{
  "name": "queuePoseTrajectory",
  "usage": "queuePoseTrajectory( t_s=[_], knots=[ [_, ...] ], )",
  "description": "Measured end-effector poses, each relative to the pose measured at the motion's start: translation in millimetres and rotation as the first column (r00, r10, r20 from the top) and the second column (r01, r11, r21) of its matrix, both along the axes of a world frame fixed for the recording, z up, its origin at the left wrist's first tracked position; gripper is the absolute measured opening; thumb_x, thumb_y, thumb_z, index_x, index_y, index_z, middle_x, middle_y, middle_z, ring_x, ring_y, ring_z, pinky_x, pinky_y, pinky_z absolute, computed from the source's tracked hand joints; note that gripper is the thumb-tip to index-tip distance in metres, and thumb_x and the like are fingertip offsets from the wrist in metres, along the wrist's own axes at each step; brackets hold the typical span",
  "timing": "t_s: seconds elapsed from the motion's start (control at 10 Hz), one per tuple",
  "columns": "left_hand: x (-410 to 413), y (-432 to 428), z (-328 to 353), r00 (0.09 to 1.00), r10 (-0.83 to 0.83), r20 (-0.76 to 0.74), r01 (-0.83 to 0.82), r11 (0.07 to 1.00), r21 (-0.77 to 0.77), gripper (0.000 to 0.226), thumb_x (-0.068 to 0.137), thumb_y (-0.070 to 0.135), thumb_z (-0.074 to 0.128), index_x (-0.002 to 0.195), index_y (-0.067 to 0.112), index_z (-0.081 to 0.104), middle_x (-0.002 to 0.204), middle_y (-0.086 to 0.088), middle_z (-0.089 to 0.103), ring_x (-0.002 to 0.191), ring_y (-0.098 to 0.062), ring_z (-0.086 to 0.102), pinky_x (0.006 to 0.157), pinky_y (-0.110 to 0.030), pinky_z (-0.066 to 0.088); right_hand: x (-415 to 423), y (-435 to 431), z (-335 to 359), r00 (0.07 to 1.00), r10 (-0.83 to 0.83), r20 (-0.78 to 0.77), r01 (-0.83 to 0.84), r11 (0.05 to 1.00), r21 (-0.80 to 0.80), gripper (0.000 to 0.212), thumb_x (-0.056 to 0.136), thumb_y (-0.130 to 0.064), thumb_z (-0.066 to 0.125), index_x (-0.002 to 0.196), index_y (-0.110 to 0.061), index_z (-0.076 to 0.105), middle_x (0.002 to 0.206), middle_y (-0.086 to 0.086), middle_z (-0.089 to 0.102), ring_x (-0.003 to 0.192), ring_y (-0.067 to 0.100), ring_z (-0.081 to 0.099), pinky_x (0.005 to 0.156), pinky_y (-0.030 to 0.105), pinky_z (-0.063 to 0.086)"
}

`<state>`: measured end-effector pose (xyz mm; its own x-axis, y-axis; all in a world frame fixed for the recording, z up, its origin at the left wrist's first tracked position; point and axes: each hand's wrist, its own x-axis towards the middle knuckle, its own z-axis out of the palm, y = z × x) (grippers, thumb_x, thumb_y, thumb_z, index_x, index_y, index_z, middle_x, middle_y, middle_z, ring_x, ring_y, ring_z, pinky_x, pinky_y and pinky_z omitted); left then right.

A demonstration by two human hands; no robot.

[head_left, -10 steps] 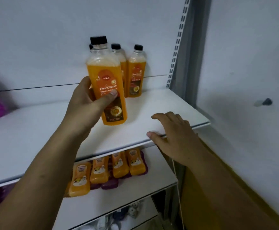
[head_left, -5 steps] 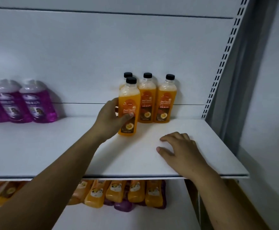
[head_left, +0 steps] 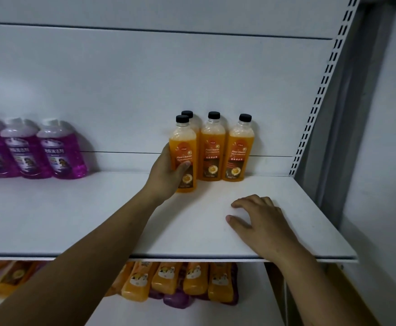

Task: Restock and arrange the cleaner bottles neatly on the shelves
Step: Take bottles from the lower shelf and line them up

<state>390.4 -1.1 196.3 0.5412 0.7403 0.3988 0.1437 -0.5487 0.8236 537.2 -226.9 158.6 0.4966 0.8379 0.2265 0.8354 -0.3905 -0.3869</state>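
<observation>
My left hand [head_left: 166, 177] grips an orange floor cleaner bottle [head_left: 183, 147] with a black cap, standing upright on the white shelf [head_left: 98, 212]. Right behind it stands another orange bottle [head_left: 188, 114], mostly hidden. Two more orange bottles [head_left: 212, 147] [head_left: 237, 149] stand to its right against the back panel. My right hand [head_left: 260, 220] rests on the shelf near the front right, fingers loosely bent, holding nothing.
Three purple cleaner bottles [head_left: 60, 151] stand at the shelf's far left. On the lower shelf [head_left: 192, 314] lie several orange bottles [head_left: 192, 278] with purple ones beneath. A slotted upright [head_left: 319, 95] and a grey wall bound the right side.
My left hand has carried the orange bottle from in front of me back to the shelf and set it down before the rear bottle. My right hand stayed on the shelf.
</observation>
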Motion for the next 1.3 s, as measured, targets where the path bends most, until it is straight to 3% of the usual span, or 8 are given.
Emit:
queuePoseTrajectory(
  t_s=[0.6,0.7,0.8,0.9,1.1,1.2,1.3],
  knots=[
    [3,6,-3,0.999,-0.051,-0.014,0.051,0.997,-0.055,0.063,0.103,0.027,0.067,0.157,0.026,0.034,0.134,0.011,0.062,0.12,-0.008,0.063,0.101,-0.033,0.051,-7,-1,4,1.0,-0.023,-0.006,0.023,1.0,0.021,0.043,0.099,-0.06,0.055,0.136,-0.038,0.059,0.144,-0.015,0.055,0.134,0.011,0.044,0.113,0.035,0.037],
    [-4,0,5,0.998,-0.042,-0.04,0.038,0.996,-0.085,0.071,0.1,0.038,0.068,0.16,0.026,0.032,0.144,0.011,0.058,0.131,-0.006,0.057,0.106,-0.036,0.049,-9,-4,5,0.999,-0.028,-0.045,0.031,0.997,0.069,0.044,0.099,-0.057,0.057,0.138,-0.035,0.059,0.143,-0.011,0.057,0.133,0.013,0.048,0.11,0.033,0.04],
    [-22,-16,18,0.984,0.043,-0.174,-0.059,0.994,-0.088,0.09,0.101,0.048,0.064,0.169,0.02,0.012,0.173,-0.001,0.027,0.156,-0.023,0.032,0.12,-0.039,0.033,-11,-7,8,0.998,-0.011,-0.064,0.02,0.989,0.144,0.042,0.1,-0.052,0.06,0.137,-0.033,0.06,0.14,-0.01,0.059,0.13,0.013,0.05,0.104,0.028,0.039],
    [-55,-45,21,0.954,0.134,-0.267,-0.117,0.99,0.079,0.086,0.101,0.052,0.06,0.168,0.021,0.016,0.174,0.001,0.023,0.159,-0.021,0.026,0.123,-0.037,0.027,-14,-12,11,0.999,0.024,-0.047,-0.013,0.975,0.224,0.04,0.099,-0.048,0.063,0.135,-0.031,0.062,0.135,-0.009,0.062,0.127,0.015,0.052,0.105,0.032,0.043],
    [-117,-112,-8,0.931,0.229,-0.284,-0.103,0.912,0.398,0.077,0.094,0.066,0.055,0.16,0.032,0.035,0.162,0.004,0.046,0.149,-0.021,0.043,0.121,-0.052,0.038,-43,-34,6,0.989,0.142,-0.037,-0.121,0.933,0.339,0.039,0.098,-0.044,0.066,0.134,-0.028,0.063,0.133,-0.009,0.063,0.126,0.011,0.053,0.104,0.038,0.051],
    [-140,-138,-24,0.943,0.226,-0.243,-0.076,0.86,0.505,0.06,0.098,0.058,0.061,0.149,0.027,0.052,0.146,0.001,0.062,0.134,-0.022,0.057,0.111,-0.048,0.048,-65,-54,-5,0.973,0.23,0.014,-0.219,0.903,0.371,0.038,0.098,-0.043,0.065,0.132,-0.026,0.064,0.128,-0.01,0.062,0.122,0.01,0.053,0.1,0.041,0.053],
    [-166,-159,-49,0.964,0.179,-0.197,-0.035,0.819,0.573,0.043,0.095,0.046,0.068,0.129,0.018,0.067,0.121,0.0,0.071,0.11,-0.02,0.067,0.09,-0.044,0.056,-80,-78,-24,0.955,0.288,0.07,-0.291,0.864,0.412,0.032,0.096,-0.036,0.067,0.124,-0.021,0.069,0.119,-0.008,0.063,0.115,0.014,0.058,0.093,0.043,0.054]
  ],
)
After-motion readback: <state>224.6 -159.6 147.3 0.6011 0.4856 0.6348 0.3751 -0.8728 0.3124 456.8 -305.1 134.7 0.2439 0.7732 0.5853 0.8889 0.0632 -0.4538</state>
